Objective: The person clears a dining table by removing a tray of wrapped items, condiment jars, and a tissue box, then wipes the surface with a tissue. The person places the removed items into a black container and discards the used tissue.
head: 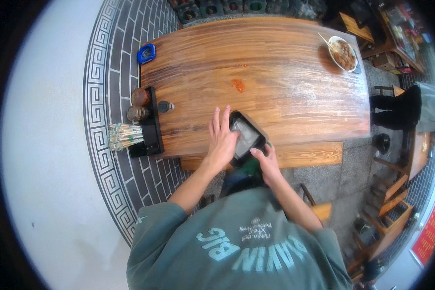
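A black rectangular dispenser box (262,135) with white paper, apparently napkins (247,137), inside is tilted near the front edge of the wooden table (203,72). My right hand (268,163) grips its lower right side, thumb over the rim. At the box's left side is my left hand (222,141), fingers extended and the thumb reaching inside by the paper; whether it pinches anything is unclear. Beyond the box, a red-orange sauce spill (239,85) lies on the tabletop. A white bowl (356,65) of food with chopsticks (325,40) stands at the far right corner.
By the left wall are a blue ashtray (146,54), lidded jars (137,113), a black caddy (153,139), wrapped chopsticks (125,137) and a small black-topped container (164,106). A wooden bench (311,154) runs along the near edge. Another person (402,108) stands beyond the right end.
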`<state>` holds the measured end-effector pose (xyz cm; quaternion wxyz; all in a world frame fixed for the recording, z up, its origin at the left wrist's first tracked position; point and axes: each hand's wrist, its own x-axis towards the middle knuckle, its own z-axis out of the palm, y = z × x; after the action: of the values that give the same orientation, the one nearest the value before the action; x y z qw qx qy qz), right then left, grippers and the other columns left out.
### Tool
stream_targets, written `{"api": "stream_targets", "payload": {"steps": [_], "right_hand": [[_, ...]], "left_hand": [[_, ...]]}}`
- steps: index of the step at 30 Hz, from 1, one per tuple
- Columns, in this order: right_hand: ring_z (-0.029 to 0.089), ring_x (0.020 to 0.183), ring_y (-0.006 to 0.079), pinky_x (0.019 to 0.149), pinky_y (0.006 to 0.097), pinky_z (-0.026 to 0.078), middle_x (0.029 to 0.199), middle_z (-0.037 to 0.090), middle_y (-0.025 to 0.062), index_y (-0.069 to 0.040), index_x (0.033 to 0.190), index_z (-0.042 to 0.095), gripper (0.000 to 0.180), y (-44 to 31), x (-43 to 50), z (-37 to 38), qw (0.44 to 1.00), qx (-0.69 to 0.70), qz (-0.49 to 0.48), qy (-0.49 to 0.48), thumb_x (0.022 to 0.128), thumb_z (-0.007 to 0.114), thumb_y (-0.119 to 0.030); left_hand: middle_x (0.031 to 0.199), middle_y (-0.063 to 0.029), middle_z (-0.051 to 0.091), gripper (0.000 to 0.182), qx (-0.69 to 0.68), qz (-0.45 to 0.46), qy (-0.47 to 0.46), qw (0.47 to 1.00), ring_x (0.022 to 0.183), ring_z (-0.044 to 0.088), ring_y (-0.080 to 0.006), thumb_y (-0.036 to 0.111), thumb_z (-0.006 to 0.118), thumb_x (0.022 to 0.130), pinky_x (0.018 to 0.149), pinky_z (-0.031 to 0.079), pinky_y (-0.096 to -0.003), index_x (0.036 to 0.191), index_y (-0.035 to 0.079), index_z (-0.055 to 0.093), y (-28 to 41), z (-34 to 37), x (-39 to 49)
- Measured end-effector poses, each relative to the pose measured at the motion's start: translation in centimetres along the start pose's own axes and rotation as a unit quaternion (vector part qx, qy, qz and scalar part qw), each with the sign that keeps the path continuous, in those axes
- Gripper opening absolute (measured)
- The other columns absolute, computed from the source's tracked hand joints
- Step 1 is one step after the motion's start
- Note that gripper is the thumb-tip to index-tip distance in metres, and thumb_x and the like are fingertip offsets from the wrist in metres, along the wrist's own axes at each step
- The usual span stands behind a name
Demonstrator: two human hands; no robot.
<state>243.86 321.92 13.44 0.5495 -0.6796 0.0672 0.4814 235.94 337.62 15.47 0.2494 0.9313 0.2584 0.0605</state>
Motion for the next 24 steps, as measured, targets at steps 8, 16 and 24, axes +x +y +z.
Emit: {"api": "stream_targets", "payload": {"steps": [8,16,24], "right_hand": [[0.04,0.123,0.0258,0.1,0.0329,0.036,0.135,0.039,0.0193,0.005,0.139,0.017,0.095,0.3,1.0,0.1,0.999,0.035,0.009,-0.038,0.073,0.076,-0.031],[0.041,0.122,0.0275,0.099,0.0346,0.039,0.136,0.037,0.0216,0.006,0.137,0.021,0.093,-1.4,1.7,1.3,0.999,0.019,0.022,-0.037,0.073,0.076,-0.032],[0.044,0.12,0.0258,0.097,0.0332,0.041,0.135,0.038,0.0199,0.006,0.138,0.018,0.092,-1.7,1.4,1.7,0.998,0.027,0.037,-0.047,0.075,0.075,-0.03]], "left_hand": [[0.148,-0.0173,0.029,0.002,0.016,-0.002,-0.038,0.999,0.136,0.018,-0.0445,0.01,0.069,0.071,0.107,0.013,-0.0618,0.07,0.009,0.069,-0.2,-3.2,-0.8],[0.141,-0.0098,0.042,0.005,0.04,0.036,0.002,0.999,0.13,0.031,-0.0391,0.009,0.067,0.074,0.106,0.02,-0.0579,0.075,0.004,0.065,-0.2,-5.5,-0.5],[0.138,-0.0096,0.043,0.026,0.052,0.046,-0.025,0.997,0.126,0.035,-0.038,0.007,0.07,0.068,0.102,0.031,-0.0485,0.093,0.01,0.071,-1.6,-3.5,-0.3]]}}
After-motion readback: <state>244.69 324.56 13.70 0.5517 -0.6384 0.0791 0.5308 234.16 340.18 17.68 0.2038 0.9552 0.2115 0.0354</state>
